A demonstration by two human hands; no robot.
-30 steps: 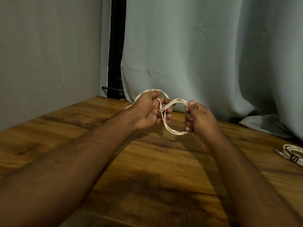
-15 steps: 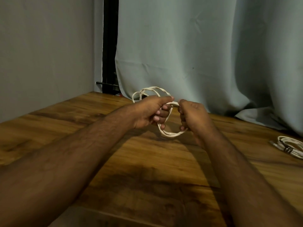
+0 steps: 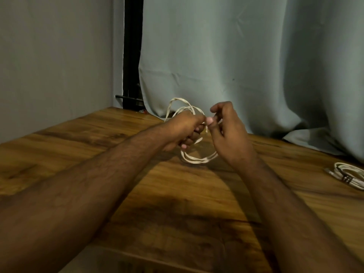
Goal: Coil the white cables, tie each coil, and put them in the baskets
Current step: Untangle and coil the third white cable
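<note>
The left hand (image 3: 184, 131) is curled tight round a coiled white cable (image 3: 194, 157), held above the wooden table (image 3: 98, 146) — loops rise up and away behind the knuckles and hang below the fist, so the coil's long axis runs roughly upright. The right hand (image 3: 226, 131) pinches the cable beside the left thumb, forefinger lifted. Far right, another tied coil (image 3: 348, 174) lies flat on the table.

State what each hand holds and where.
Left hand grips the white cable coil at its gathered middle; right hand pinches a strand there.
</note>
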